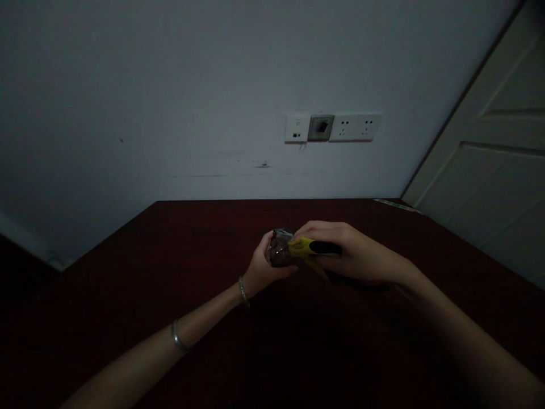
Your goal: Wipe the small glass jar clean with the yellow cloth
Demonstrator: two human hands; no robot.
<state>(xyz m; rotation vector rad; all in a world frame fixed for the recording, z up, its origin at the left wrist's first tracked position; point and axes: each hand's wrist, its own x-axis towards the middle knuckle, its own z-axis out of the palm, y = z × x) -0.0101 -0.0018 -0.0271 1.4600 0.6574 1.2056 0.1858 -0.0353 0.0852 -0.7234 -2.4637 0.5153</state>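
My left hand (264,266) is wrapped around a small, dark, shiny, rounded object (279,253), see-through in places like glass or clear plastic; its exact kind is too dim to tell. From the right, my right hand (340,238) grips a hand tool with a yellow-and-black handle (317,246). A second yellowish part slants down below the handle. The tool's front end meets the right side of the dark object, and its tip is hard to make out. Both hands are close together above the middle of the dark red table (204,244).
Behind the table rises a pale wall (191,85) carrying a row of sockets and switch plates (353,128). On the right stands a white panelled door (502,170). A thin, light strip (398,205) lies along the table's back right edge. The light is dim.
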